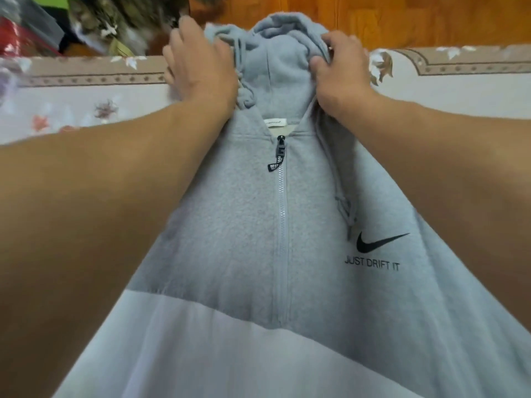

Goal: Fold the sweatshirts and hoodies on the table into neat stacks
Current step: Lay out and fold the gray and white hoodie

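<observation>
Both hands are up at the hood, near the top centre of the frame. The right hand (pixel 342 79) has its thumb and fingers curled around the bunched edge of the hood, pinching a thick fold of fleece. The left hand (pixel 201 73) lies over the other side of the hood with its fingers bent down into the fabric; whether they close round it I cannot tell, as they are hidden behind the hand.

The grey hoodie (pixel 273 225) fills the middle and bottom of the frame, front up and zipped, spread on a pale floral cloth (pixel 86 96). Its fleece looks soft and nubby, darker grey above, paler across the lower part. A black zipper pull (pixel 279 152) hangs at the collar, a knotted drawstring (pixel 343 202) trails down at the right, and a black swoosh logo (pixel 379 242) sits at centre right.
</observation>
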